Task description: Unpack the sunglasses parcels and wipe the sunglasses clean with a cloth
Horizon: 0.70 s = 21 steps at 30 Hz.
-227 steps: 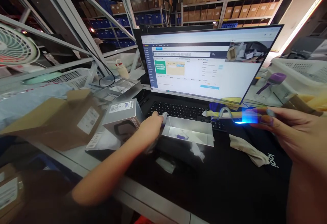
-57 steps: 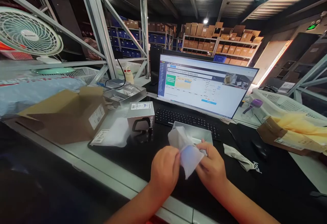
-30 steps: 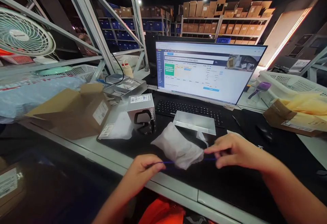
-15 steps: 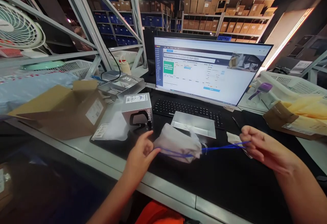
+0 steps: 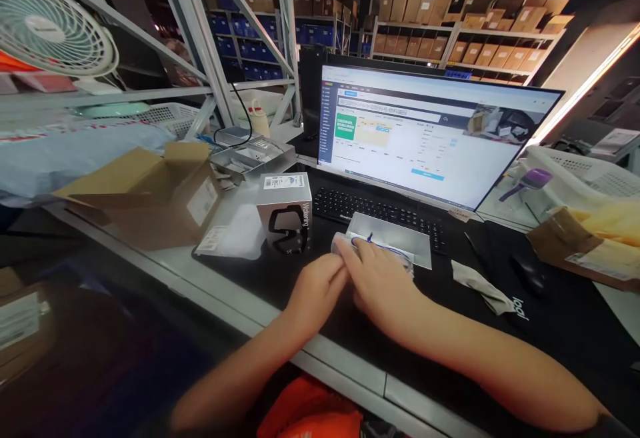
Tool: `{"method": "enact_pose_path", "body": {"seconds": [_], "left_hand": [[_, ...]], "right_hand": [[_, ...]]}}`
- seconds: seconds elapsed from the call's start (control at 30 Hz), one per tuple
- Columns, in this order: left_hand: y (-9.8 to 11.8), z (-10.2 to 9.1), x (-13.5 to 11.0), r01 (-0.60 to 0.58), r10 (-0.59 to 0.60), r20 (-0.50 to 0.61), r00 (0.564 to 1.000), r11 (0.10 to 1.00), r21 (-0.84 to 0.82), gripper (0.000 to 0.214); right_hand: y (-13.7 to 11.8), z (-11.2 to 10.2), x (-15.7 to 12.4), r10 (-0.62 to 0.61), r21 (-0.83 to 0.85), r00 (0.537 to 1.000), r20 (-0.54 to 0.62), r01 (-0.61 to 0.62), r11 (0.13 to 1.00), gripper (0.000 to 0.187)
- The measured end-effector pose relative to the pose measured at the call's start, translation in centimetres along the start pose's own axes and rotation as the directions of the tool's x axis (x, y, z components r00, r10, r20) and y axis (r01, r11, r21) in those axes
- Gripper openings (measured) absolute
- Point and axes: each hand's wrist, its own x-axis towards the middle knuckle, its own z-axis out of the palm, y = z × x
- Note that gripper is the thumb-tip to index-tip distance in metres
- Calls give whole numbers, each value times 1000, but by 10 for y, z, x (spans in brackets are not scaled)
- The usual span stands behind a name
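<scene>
My left hand and my right hand are together over the black mat, in front of the keyboard. Between them is a pale drawstring pouch, mostly covered by my fingers. Both hands look closed on it, the right one lying across its top. The pouch's blue cord loops over the back of my right hand's fingers. Just behind stands an open silvery-white box part. A grey-and-black product box stands upright left of my hands.
At left lie an open cardboard carton and a white plastic packet. Behind are a keyboard and monitor. To the right are a crumpled cloth, a mouse and a carton with yellow packaging.
My right hand has let go of the stretched blue cord and come left onto the pouch. My left hand has moved right to meet it. The view has shifted slightly.
</scene>
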Motion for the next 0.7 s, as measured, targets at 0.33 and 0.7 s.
{"method": "enact_pose_path", "body": {"seconds": [0.33, 0.7], "left_hand": [[-38, -13, -35, -9, 6, 35, 999, 996, 84, 39], [-18, -14, -35, -352, 274, 430, 860, 929, 112, 16]], "right_hand": [[37, -12, 13, 236, 147, 969, -74, -224, 963, 62], [69, -49, -32, 670, 977, 711, -213, 144, 159, 43]]}}
